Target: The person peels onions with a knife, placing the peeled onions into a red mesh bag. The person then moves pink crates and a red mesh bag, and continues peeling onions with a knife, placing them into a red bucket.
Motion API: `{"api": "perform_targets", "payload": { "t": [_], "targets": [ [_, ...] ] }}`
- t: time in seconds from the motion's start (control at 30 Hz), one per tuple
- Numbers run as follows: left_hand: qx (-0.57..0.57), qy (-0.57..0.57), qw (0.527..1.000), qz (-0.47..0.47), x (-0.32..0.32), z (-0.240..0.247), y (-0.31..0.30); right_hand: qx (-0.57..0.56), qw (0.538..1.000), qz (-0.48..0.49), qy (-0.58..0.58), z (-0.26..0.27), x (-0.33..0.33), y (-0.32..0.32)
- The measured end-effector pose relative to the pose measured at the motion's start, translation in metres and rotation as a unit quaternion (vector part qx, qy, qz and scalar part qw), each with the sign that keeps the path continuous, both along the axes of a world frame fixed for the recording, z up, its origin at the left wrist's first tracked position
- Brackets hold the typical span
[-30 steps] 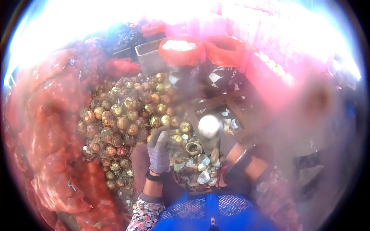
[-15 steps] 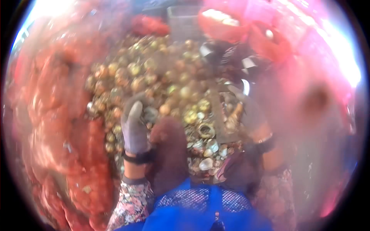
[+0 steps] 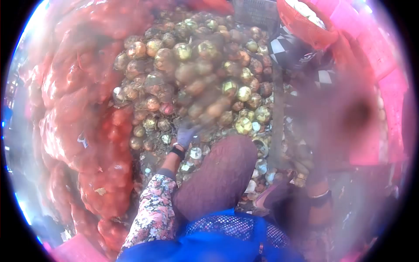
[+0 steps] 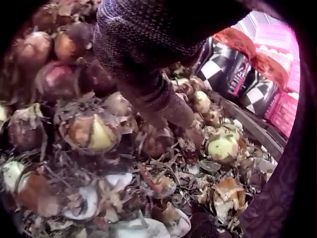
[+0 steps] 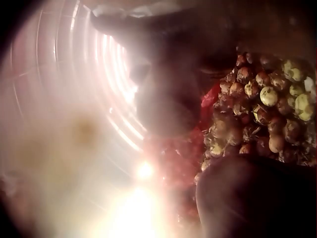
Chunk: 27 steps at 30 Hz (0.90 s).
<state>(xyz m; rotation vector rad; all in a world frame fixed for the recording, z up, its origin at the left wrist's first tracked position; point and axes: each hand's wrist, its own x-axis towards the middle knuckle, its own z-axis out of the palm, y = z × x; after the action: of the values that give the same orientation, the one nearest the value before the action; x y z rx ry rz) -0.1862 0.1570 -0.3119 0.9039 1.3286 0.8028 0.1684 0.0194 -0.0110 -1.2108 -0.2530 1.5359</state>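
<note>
My left hand (image 3: 187, 134), in a light glove, reaches down into a heap of onions (image 3: 163, 59) beyond my knee. In the left wrist view its straight fingers (image 4: 178, 111) point down among the onions, their tips right at a dark-skinned onion (image 4: 156, 142). Around them lie dry skins and a partly peeled onion (image 4: 91, 133). On the right, my right hand (image 3: 315, 174) is a dim blur beside the wooden frame (image 3: 278, 118); I cannot tell whether it holds anything. In the right wrist view it is a dark, blurred shape.
Red net sacks (image 3: 65, 113) line the left side. At the back stand a grey crate (image 3: 256, 13) and a red basket (image 3: 301, 32) holding white peeled onions. Pink crates (image 3: 397, 96) stand at the right. My knee (image 3: 222, 170) rises between the hands.
My left hand has lifted off to the left, then gone forward and down into the heap. The white onion at my right hand has gone from view there. The head view has turned left and down.
</note>
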Motion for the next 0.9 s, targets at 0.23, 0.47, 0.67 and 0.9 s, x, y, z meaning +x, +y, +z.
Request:
{"api": "perform_targets", "payload": {
  "t": [0.23, 0.47, 0.67, 0.9],
  "targets": [
    [0.240, 0.212, 0.918, -0.234, 0.134, 0.054, 0.077, -0.016, 0.999, -0.035, 0.021, -0.005, 0.020, -0.003],
    [0.255, 0.393, 0.748, -0.471, 0.242, 0.058, 0.142, -0.069, 0.993, -0.086, 0.029, -0.003, 0.031, -0.010],
    [0.274, 0.552, 0.616, -0.490, 0.270, 0.049, 0.148, -0.113, 0.989, -0.088, -0.048, 0.001, 0.028, -0.011],
    [0.228, 0.524, 0.611, -0.547, 0.232, 0.010, 0.131, 0.031, 0.996, 0.038, 0.070, -0.035, 0.050, -0.036]
  ]
}}
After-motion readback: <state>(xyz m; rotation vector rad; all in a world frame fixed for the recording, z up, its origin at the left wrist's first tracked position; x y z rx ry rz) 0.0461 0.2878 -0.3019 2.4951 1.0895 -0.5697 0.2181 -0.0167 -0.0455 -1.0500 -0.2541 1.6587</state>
